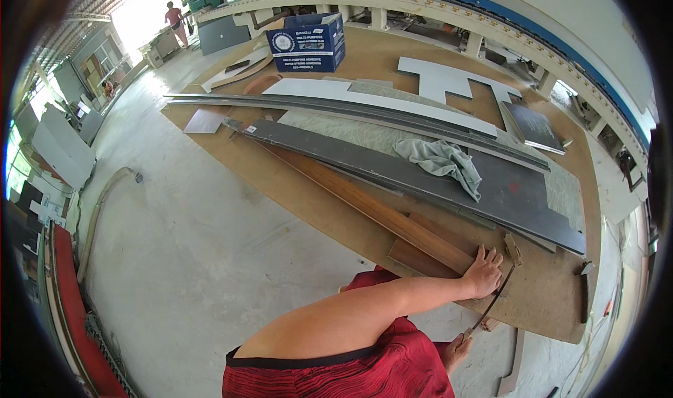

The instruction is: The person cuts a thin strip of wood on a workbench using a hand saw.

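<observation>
The long brown plank (364, 200) lies slantwise on the table (550, 307), its near end under the left hand (484, 273). The fingers of this hand are extended, a little spread, and rest on the plank without gripping around it. The right hand (458, 352) is below the table's edge, its fingers closed on one end of a thin dark tool (497, 298) — the grip is only partly visible. A second, shorter brown piece (408, 255) shows beside the plank. Beyond lie one long dark board (350, 151) with one small white label (251, 128), and one crumpled cloth (445, 163). Farther stands one blue box (308, 47) — it carries white printed writing. One person (174, 18) is in the distance.
</observation>
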Demonstrator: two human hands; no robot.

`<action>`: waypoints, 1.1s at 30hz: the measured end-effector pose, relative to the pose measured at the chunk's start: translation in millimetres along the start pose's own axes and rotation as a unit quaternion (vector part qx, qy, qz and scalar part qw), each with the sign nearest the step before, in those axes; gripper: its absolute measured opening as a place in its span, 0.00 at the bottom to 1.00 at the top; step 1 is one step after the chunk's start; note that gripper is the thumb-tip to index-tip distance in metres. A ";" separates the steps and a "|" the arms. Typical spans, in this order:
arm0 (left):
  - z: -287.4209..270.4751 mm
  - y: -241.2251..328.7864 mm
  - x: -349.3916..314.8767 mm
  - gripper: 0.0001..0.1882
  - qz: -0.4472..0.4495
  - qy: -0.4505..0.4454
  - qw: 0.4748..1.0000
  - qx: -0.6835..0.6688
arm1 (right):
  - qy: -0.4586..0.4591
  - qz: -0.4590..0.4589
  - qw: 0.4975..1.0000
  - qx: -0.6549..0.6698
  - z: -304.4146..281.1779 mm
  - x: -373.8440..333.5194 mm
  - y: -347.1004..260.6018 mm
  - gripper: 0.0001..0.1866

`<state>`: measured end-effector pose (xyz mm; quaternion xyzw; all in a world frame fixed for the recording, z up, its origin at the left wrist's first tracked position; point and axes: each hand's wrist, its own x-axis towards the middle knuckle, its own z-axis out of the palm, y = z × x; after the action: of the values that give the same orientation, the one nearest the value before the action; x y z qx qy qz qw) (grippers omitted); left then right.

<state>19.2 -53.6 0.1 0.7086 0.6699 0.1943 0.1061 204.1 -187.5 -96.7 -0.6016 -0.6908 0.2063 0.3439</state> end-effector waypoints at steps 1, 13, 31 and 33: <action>0.1 0.4 -0.2 0.19 0.001 0.002 1.000 0.001 | 0.001 0.000 1.000 0.000 0.9 0.2 2.6 0.11; -1.8 3.0 0.6 0.22 -0.004 0.001 0.999 0.037 | -0.023 -0.011 0.999 0.032 2.0 0.5 12.9 0.09; -4.3 5.5 -0.5 0.21 -0.006 0.001 1.000 0.027 | -0.081 0.061 0.994 0.032 -0.3 2.6 20.3 0.13; -5.7 5.4 1.3 0.21 -0.008 -0.010 1.000 0.025 | -0.067 0.051 0.996 0.030 3.2 1.6 27.3 0.13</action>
<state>21.8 -53.4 7.6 0.7078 0.6790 0.1691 0.0964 220.5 -180.3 -117.6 -0.6105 -0.6739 0.2843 0.3039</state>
